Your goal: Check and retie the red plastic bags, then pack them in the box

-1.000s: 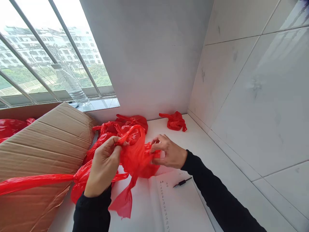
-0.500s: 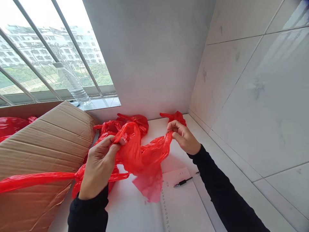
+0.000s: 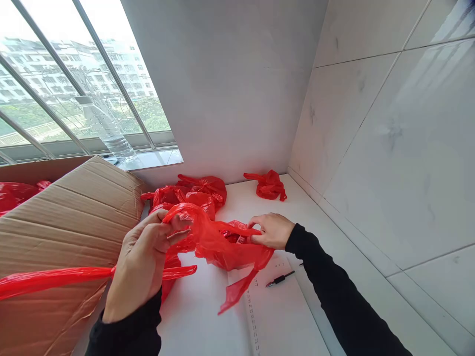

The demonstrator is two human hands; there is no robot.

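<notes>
Between my hands a red plastic bag [image 3: 218,247] is spread, its mouth partly open. My left hand [image 3: 148,252] has a handle loop of the bag over its fingers, thumb and fingers bent around it. On the other side my right hand [image 3: 272,230] pinches the bag's rim. Something dark with a small white printed patch shows inside the bag; I cannot make out what it is. A loose strip of the bag hangs over the open notebook [image 3: 282,311].
Several knotted red bags [image 3: 204,190] are heaped at the back left. Another small red bag [image 3: 270,185] lies near the wall. A pen [image 3: 280,279] rests on the notebook. At left stands a cardboard box [image 3: 74,212]; a water bottle [image 3: 111,131] is on the sill.
Both hands have moved lower, the right one clearly so, uncovering the small bag at the back. The held bag's mouth has widened, and its contents partly show.
</notes>
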